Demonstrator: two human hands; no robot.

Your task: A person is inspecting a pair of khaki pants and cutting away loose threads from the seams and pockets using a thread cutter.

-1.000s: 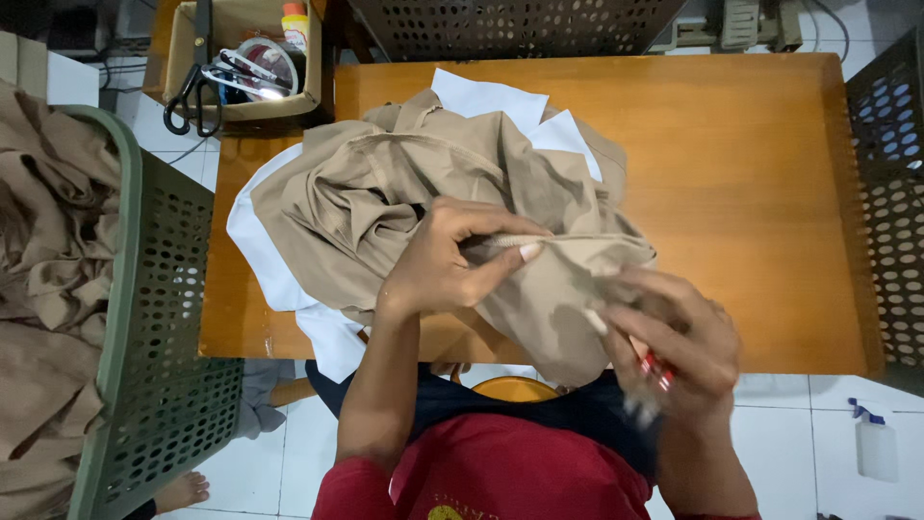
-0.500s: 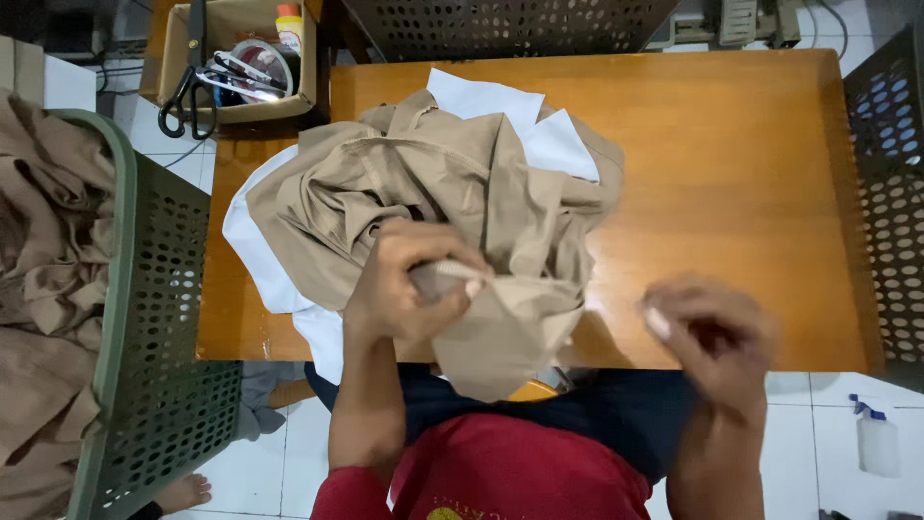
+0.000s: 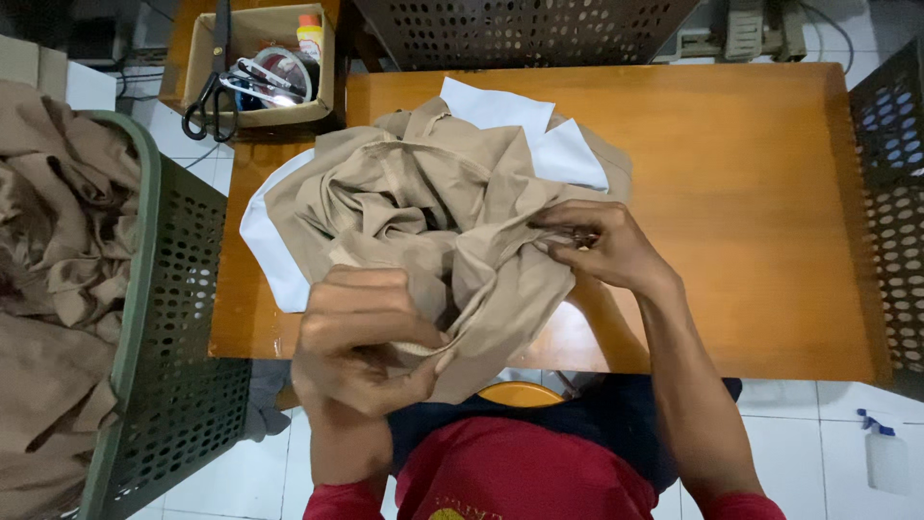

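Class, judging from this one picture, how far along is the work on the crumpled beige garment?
Done: nothing clearly finished. In hand: left hand and right hand both grip the crumpled beige garment on the wooden table. Left: more beige cloth fills the green perforated basket.

Crumpled tan garment (image 3: 423, 212) lies heaped on table (image 3: 751, 193).

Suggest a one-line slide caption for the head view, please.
Left hand and right hand grip a crumpled khaki garment on a wooden table.

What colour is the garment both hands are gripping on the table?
The garment is plain khaki beige, no pattern; the head view shows it best.
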